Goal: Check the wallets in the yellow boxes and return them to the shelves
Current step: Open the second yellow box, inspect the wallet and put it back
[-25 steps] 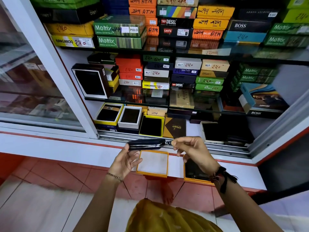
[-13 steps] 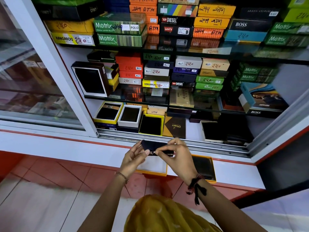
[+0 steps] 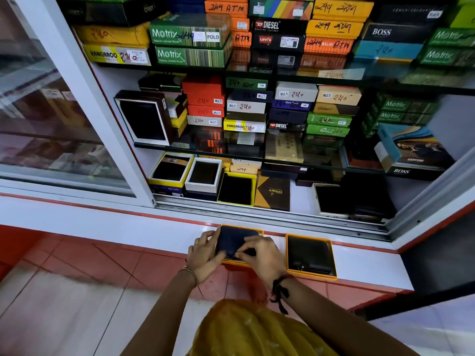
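Observation:
A dark wallet (image 3: 235, 240) lies flat in the left yellow box (image 3: 259, 232) on the white ledge. My left hand (image 3: 204, 255) grips the wallet's left edge. My right hand (image 3: 262, 255) presses on its near right corner; both hands cover the box's front rim. Just to the right sits a second yellow box (image 3: 309, 276) with a black wallet (image 3: 308, 255) inside, apart from my hands.
Behind the ledge (image 3: 370, 265) runs a sliding-door track (image 3: 270, 214). The bottom shelf holds open display boxes, among them a yellow-rimmed one (image 3: 236, 188). Glass shelves above carry stacked wallet boxes (image 3: 244, 106). A glass door (image 3: 51, 111) covers the left. Red floor tiles lie below.
The wallet was held in the air and closed between both hands; both hands have since lowered it flat into the left yellow box on the ledge.

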`<state>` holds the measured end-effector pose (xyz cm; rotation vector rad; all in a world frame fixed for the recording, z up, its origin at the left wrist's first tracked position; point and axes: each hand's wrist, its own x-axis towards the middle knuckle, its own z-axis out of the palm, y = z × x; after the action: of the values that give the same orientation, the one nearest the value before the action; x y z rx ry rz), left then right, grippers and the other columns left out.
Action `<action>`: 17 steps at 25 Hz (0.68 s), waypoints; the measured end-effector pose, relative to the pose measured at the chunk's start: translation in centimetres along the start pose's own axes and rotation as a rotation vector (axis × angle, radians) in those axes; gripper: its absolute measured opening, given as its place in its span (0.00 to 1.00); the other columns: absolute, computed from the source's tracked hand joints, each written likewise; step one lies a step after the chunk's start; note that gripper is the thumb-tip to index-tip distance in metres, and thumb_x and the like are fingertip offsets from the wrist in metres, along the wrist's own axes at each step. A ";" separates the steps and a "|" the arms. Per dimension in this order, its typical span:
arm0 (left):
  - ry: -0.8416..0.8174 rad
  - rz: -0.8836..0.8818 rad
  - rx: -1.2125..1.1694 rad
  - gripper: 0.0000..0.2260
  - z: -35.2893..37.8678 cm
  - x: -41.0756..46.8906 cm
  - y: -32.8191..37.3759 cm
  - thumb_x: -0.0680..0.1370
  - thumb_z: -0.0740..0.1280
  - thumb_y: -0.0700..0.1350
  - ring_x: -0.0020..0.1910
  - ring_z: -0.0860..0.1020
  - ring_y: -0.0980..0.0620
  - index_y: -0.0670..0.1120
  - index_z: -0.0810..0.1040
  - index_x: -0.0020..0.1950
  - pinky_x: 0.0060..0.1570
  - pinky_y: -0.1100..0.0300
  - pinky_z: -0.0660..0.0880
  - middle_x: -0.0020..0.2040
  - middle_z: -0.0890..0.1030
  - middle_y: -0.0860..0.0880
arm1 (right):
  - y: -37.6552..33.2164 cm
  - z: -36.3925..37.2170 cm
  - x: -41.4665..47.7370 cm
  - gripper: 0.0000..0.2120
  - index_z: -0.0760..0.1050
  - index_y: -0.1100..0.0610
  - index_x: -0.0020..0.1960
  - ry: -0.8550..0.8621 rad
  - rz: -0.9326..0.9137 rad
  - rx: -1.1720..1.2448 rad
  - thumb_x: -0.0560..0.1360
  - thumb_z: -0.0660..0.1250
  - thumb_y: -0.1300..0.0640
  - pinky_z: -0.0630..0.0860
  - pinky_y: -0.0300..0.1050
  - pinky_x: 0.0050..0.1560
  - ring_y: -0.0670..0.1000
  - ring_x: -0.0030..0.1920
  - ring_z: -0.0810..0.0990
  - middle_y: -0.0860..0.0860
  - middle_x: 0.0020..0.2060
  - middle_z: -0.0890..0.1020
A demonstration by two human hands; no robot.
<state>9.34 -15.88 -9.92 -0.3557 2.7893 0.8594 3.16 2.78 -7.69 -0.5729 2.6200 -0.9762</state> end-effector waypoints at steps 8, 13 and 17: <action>0.077 -0.103 -0.113 0.28 1.4 1.8 0.6 0.78 0.62 0.46 0.62 0.74 0.42 0.46 0.59 0.77 0.60 0.51 0.73 0.66 0.71 0.41 | 2.6 -0.3 1.0 0.22 0.70 0.57 0.67 0.035 0.270 0.150 0.77 0.70 0.51 0.76 0.47 0.60 0.55 0.56 0.77 0.59 0.62 0.76; 0.190 -0.217 -0.595 0.16 0.0 1.5 1.2 0.74 0.69 0.41 0.52 0.82 0.43 0.50 0.79 0.62 0.53 0.54 0.79 0.57 0.82 0.47 | 2.6 -0.2 0.7 0.24 0.70 0.61 0.65 -0.026 0.375 0.270 0.77 0.70 0.47 0.81 0.62 0.54 0.60 0.52 0.84 0.61 0.57 0.83; 0.341 -0.169 -0.743 0.16 -3.0 1.2 2.1 0.70 0.76 0.43 0.42 0.85 0.46 0.52 0.82 0.56 0.47 0.48 0.83 0.56 0.85 0.48 | 0.7 -2.6 0.3 0.21 0.69 0.53 0.60 0.126 0.287 0.414 0.74 0.75 0.50 0.82 0.62 0.54 0.59 0.55 0.82 0.57 0.57 0.81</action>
<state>7.26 -16.11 -6.68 -0.9036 2.5399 1.9207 1.71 4.59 -6.25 -0.0358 2.4028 -1.4349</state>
